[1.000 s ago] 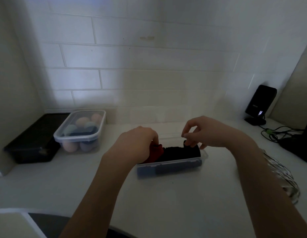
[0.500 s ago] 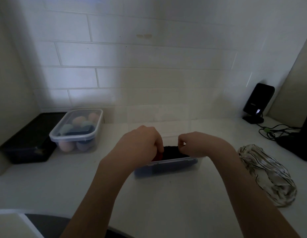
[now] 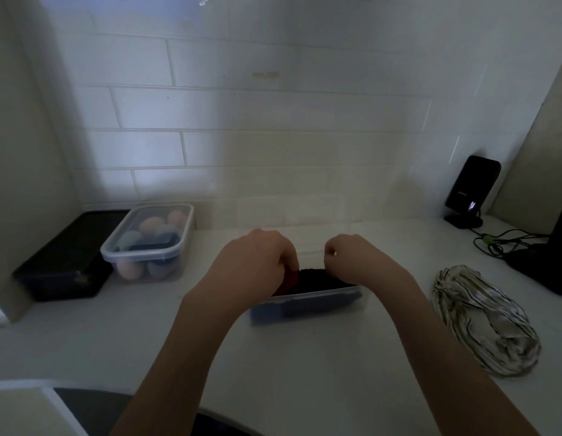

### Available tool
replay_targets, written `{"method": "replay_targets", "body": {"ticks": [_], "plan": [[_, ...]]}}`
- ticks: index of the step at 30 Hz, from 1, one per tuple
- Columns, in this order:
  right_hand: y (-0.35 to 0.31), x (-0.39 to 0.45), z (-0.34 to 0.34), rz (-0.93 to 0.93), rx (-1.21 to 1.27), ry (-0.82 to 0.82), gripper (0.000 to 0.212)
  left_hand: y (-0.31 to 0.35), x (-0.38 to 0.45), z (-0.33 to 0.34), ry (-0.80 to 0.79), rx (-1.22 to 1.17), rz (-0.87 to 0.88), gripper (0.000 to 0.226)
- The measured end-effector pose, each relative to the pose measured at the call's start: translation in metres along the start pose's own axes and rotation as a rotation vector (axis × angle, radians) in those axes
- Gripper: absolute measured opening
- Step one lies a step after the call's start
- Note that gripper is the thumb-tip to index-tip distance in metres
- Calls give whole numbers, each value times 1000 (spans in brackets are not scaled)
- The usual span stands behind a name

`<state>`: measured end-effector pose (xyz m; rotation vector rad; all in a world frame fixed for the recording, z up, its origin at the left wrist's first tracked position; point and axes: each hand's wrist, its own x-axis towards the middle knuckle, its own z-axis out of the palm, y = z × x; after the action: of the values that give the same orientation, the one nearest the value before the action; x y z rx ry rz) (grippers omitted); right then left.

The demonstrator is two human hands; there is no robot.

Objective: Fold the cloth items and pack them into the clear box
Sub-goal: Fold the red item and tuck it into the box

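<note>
Head view: both hands [image 3: 257,262] curled into clear box [image 3: 304,305].

Dim, soft-focus view; pale light patch on wall, edges bowed.

Left hand [image 3: 257,262], right hand [image 3: 352,256] curled, knuckles up.

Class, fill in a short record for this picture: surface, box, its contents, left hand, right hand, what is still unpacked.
surface: white counter
box: clear box, open, centre
contents: red cloth at left, black cloth beside it
left hand: fingers curled on the red cloth
right hand: fingers curled at the black cloth
unpacked: striped cloth, on the counter to the right
</note>
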<state>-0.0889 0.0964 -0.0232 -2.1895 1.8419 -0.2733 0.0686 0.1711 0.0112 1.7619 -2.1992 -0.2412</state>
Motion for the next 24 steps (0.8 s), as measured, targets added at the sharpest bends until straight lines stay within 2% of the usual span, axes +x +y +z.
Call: {"method": "replay_targets", "body": {"ticks": [2, 5, 9, 12, 13, 15, 16, 17, 20, 22, 24], "plan": [[4, 0, -6, -1, 143, -11, 22, 0, 0, 3, -8, -5, 6, 40], [8, 0, -10, -21, 227, -36, 17, 2, 4, 11, -8, -10, 20, 41], [17, -8, -24, -11, 462, 26, 18, 4, 8, 22, -1, -4, 58, 38], [36, -19, -27, 55, 488, 292, 16, 1, 9, 27, -65, -17, 51, 35], [44, -23, -24, 84, 414, 409, 17, -1, 10, 28, -82, -21, 45, 35], [65, -33, -21, 193, 96, 585, 25, -2, 12, 26, -96, -26, 39, 35], [77, -37, -20, 277, -65, 578, 33, -1, 13, 24, -97, -31, 39, 34], [88, -41, -19, 382, -165, 502, 41, 1, 15, 23, -96, -37, 42, 34], [111, -49, -13, 652, -142, 200, 50, 6, 19, 21, -68, -47, 66, 32], [123, -48, -4, 671, -70, 159, 43, 10, 20, 22, -38, -52, 82, 32], [130, -45, 2, 572, -54, 211, 35, 15, 23, 24, 4, -67, 102, 31]]}}
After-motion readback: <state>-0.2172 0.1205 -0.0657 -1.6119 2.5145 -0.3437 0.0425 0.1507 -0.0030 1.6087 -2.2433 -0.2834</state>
